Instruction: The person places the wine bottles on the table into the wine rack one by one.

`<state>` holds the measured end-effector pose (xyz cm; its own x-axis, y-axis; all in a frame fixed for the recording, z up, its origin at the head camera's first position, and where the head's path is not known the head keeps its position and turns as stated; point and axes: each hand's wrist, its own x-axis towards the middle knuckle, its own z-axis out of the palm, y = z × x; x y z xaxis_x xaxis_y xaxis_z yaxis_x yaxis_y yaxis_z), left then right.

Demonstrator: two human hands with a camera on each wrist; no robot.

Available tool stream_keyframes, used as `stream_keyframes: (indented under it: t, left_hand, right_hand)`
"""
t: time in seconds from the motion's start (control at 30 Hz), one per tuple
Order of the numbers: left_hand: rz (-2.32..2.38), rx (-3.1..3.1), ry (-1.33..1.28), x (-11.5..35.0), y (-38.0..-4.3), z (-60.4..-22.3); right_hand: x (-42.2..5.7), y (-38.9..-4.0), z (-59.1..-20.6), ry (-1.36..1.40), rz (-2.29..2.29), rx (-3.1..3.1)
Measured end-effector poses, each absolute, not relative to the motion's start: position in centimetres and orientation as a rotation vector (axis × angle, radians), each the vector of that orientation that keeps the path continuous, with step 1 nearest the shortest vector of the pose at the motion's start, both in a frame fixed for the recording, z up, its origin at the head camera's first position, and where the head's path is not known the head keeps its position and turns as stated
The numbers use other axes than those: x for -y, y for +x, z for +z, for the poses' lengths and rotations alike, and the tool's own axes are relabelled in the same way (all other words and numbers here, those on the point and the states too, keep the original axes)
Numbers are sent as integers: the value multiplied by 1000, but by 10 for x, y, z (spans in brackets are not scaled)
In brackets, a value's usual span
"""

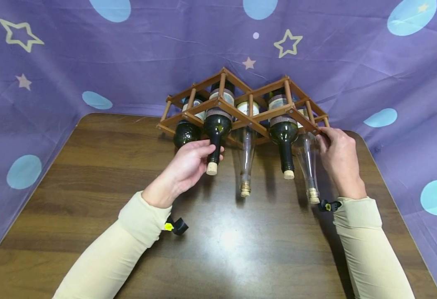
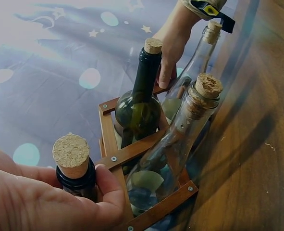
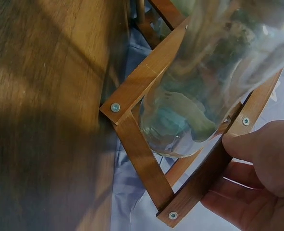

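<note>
A folding wooden wine rack (image 1: 251,123) stands at the table's far edge with several corked bottles lying in it, necks toward me. My left hand (image 1: 192,164) grips the neck of a dark green bottle (image 1: 217,128), its thumb and fingers round it just behind the cork (image 2: 70,151). At the rack's right end, my right hand (image 1: 339,155) pinches a wooden slat (image 3: 218,156) between thumb and fingers. Beside that hand lies a clear bottle (image 1: 308,162). Another clear bottle (image 1: 246,158) and a second dark green bottle (image 1: 286,141) sit between the hands.
A round dark bottle (image 1: 187,133) sits in the rack's left end, partly behind my left hand. The brown wooden table (image 1: 91,199) extends toward me. A purple cloth (image 1: 147,50) with stars and dots hangs close behind the rack and along both sides.
</note>
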<state>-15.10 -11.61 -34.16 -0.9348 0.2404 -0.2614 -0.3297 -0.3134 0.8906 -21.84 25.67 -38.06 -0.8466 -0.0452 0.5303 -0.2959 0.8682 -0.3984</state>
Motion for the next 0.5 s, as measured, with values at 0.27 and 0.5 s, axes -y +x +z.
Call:
stream_keyframes:
  t: [0.27,0.5]
  left_hand:
    - [2286,-1591,-106,116,-150,-341]
    - [2289,-1595,-98,116,-150,-342]
  right_hand:
    - [-258,-219,-382,244,648,2514]
    - [-258,-219,-382,238,651,2522]
